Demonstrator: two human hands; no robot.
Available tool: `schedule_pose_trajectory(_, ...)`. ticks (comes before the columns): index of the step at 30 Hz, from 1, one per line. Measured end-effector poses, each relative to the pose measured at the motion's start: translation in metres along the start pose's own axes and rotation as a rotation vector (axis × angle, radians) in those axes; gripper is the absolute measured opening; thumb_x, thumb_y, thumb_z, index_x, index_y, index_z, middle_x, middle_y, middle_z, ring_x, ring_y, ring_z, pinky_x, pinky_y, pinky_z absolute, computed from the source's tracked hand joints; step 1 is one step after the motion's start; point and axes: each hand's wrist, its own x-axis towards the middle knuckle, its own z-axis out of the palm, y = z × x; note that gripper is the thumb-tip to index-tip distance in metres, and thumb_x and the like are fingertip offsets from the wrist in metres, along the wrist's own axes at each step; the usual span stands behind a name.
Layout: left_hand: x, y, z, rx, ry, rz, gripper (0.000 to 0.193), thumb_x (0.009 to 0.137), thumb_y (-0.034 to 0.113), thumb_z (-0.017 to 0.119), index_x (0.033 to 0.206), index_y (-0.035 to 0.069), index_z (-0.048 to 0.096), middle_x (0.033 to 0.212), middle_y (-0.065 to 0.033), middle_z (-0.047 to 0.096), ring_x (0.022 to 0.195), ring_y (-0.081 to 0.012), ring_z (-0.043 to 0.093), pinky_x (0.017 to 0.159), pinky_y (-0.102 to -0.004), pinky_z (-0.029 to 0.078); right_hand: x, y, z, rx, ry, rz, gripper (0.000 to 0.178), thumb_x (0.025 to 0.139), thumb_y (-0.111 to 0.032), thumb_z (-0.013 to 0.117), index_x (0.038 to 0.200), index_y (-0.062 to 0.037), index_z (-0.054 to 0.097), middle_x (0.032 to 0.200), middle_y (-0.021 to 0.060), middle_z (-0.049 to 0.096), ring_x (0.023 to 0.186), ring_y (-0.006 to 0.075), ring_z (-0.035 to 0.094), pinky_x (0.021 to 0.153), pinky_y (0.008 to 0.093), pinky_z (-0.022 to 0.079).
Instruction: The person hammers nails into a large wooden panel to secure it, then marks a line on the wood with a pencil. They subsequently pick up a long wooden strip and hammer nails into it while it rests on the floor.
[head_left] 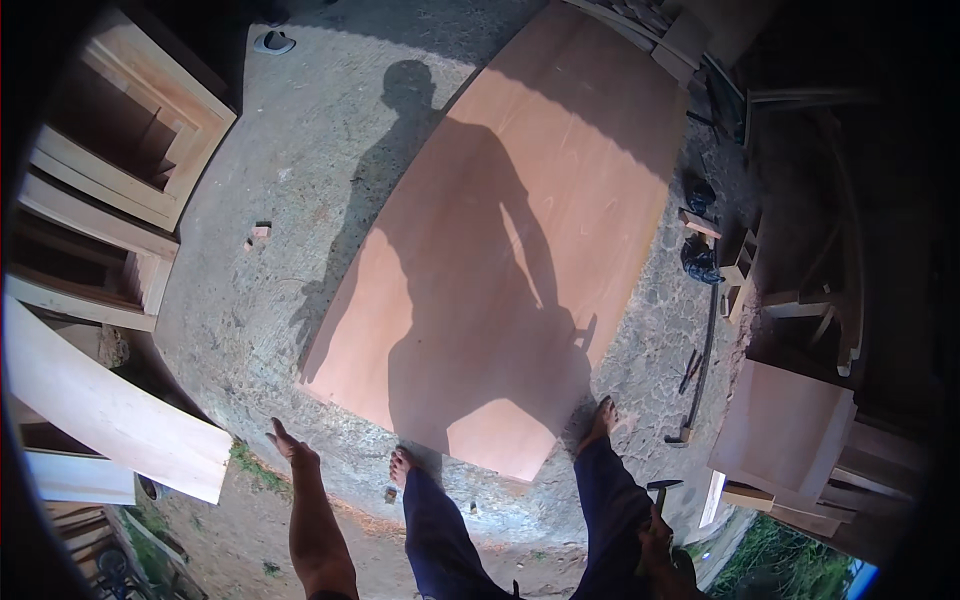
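A large sheet of reddish plywood lies flat on the concrete ground before my feet, with my shadow across it. My left hand hangs in the air left of the sheet's near corner, fingers stretched out and holding nothing. At the lower right, my right hand is closed round a hammer, its head pointing up beside my right leg. The fingers of that hand are partly in shade. My bare feet stand at the near edge of the sheet, one at each side.
Wooden frames and a pale curved board stand along the left. Black bags, a long metal bar and pliers-like tools lie right of the sheet. Stacked boards fill the right side. Small brick pieces lie left.
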Motion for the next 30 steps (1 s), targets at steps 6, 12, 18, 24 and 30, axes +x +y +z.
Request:
schedule_pose_trajectory(6, -0.15, -0.076, -0.106, 0.811, -0.239, 0.153, 0.068, 0.095, 0.044, 0.06, 0.144, -0.001, 0.045, 0.15, -0.0184, 0.046, 0.138, -0.0348, 0.042, 0.112, -0.0521, 0.036, 0.034, 0.007, -0.015, 0.252, -0.065, -0.004, 0.08, 0.071, -0.009, 0.066, 0.149, -0.0075, 0.047, 0.091, 0.0095, 0.067, 0.087, 0.0214, 0.066, 0.079, 0.0354, 0.055)
schedule_pose_trajectory(12, -0.364, -0.096, -0.007, 1.257, -0.662, 0.38, 0.039, 0.095, 0.036, 0.061, 0.11, 0.0, 0.067, 0.101, -0.0117, 0.069, 0.09, -0.0265, 0.064, 0.079, -0.043, 0.053, 0.122, -0.023, -0.101, 0.619, -0.301, 0.018, 0.08, 0.073, -0.008, 0.066, 0.15, -0.0085, 0.045, 0.106, 0.0137, 0.07, 0.1, 0.0232, 0.068, 0.087, 0.0392, 0.055)
schedule_pose_trajectory(18, -0.485, -0.095, 0.118, 1.079, -1.011, 0.466, 0.038, 0.095, 0.034, 0.062, 0.107, -0.001, 0.07, 0.095, -0.0114, 0.071, 0.087, -0.0242, 0.065, 0.081, -0.0373, 0.052, 0.168, 0.084, -0.162, -0.438, 0.204, -0.62, 0.064, 0.078, -0.015, 0.073, 0.141, -0.0129, 0.056, 0.131, 0.0226, 0.062, 0.111, 0.0293, 0.065, 0.074, 0.0417, 0.058)
schedule_pose_trajectory(24, -0.61, -0.072, 0.278, 0.775, -0.915, 0.111, 0.019, 0.094, 0.025, 0.07, 0.107, 0.011, 0.071, 0.084, 0.0013, 0.067, 0.066, -0.0088, 0.056, 0.057, -0.0265, 0.043, 0.204, 0.122, -0.281, 0.524, -0.486, 0.139, 0.018, 0.09, -0.012, 0.069, 0.094, 0.005, 0.066, 0.086, 0.017, 0.071, 0.06, 0.0242, 0.065, 0.048, 0.0387, 0.053)
schedule_pose_trajectory(30, -0.66, -0.096, 0.37, 0.881, -0.811, 0.071, 0.032, 0.096, 0.03, 0.067, 0.119, 0.007, 0.067, 0.099, -0.0062, 0.071, 0.078, -0.0184, 0.063, 0.064, -0.034, 0.047, 0.315, 0.15, -0.311, 0.436, -0.548, 0.464, 0.015, 0.087, -0.004, 0.056, 0.092, 0.0064, 0.066, 0.078, 0.0181, 0.071, 0.054, 0.0258, 0.067, 0.044, 0.0406, 0.053)
